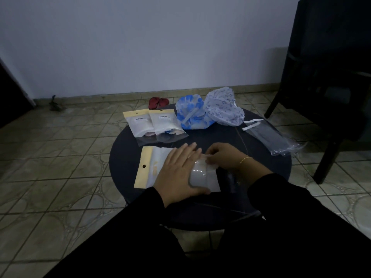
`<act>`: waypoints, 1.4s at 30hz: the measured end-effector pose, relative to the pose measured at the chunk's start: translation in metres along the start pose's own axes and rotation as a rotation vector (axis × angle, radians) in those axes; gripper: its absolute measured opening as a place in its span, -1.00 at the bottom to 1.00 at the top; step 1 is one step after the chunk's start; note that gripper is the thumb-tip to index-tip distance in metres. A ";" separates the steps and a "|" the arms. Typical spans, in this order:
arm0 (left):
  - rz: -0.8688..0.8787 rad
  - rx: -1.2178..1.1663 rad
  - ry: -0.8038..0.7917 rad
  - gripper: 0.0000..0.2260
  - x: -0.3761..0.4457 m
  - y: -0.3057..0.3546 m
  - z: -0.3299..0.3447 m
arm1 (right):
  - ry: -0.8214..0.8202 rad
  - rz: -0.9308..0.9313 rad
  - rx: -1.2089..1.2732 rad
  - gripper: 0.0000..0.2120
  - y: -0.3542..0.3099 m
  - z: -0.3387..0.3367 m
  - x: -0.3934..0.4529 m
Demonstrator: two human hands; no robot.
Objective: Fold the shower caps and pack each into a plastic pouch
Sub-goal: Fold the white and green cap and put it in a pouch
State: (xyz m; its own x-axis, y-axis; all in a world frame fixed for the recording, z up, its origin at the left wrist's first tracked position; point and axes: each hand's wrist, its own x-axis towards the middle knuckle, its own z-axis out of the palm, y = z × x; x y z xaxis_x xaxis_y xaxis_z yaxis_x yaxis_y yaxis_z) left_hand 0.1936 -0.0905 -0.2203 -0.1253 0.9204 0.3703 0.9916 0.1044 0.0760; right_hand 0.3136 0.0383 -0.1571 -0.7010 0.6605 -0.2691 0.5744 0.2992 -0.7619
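1. Head view: a round dark counter [128,157] stands on a tiled floor [60,177], with a pale wall behind and a dark chair [325,77] at the right
2. The left hand [178,171] lies flat on a plastic pouch [158,157] at the near middle of the counter, its fingers [190,151] straight and spread, pressing down; the pouch has a yellowish header strip with a punched hole at its left end
3. The right hand [222,155] sits at the pouch's right end, its fingers curled and pinching the clear flap there; whether a cap is fully inside is hard to tell in the dim light
4. Two filled pouches [156,125] lie side by side beyond, just touching
5. To their right sit a blue-patterned shower cap [190,113] and a white printed shower cap [222,109], bunched up and touching each other
6. A stack of clear empty pouches [269,135] lies at the counter's right edge
7. Red sandals [158,102] rest on the floor by the wall
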 end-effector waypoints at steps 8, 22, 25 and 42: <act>-0.222 0.093 0.448 -0.27 -0.002 -0.009 -0.013 | 0.084 0.088 0.755 -0.82 0.009 -0.001 -0.002; -0.863 -1.034 0.475 -0.66 0.089 -0.062 -0.033 | 0.122 0.032 0.942 -0.84 -0.042 0.020 0.092; -0.876 -0.973 0.440 -0.61 0.112 -0.092 -0.031 | 0.402 -0.138 0.246 -0.84 -0.041 0.014 0.115; -1.063 -0.949 0.177 -0.60 0.144 -0.162 0.008 | 0.531 -0.182 -0.529 -0.77 -0.011 0.021 0.174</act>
State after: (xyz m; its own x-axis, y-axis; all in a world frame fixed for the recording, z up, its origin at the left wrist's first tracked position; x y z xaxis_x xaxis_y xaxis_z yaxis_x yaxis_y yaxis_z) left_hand 0.0152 0.0278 -0.1868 -0.8521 0.5012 -0.1505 0.0400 0.3491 0.9362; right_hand 0.1767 0.1355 -0.2078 -0.5838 0.7710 0.2545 0.6886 0.6362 -0.3479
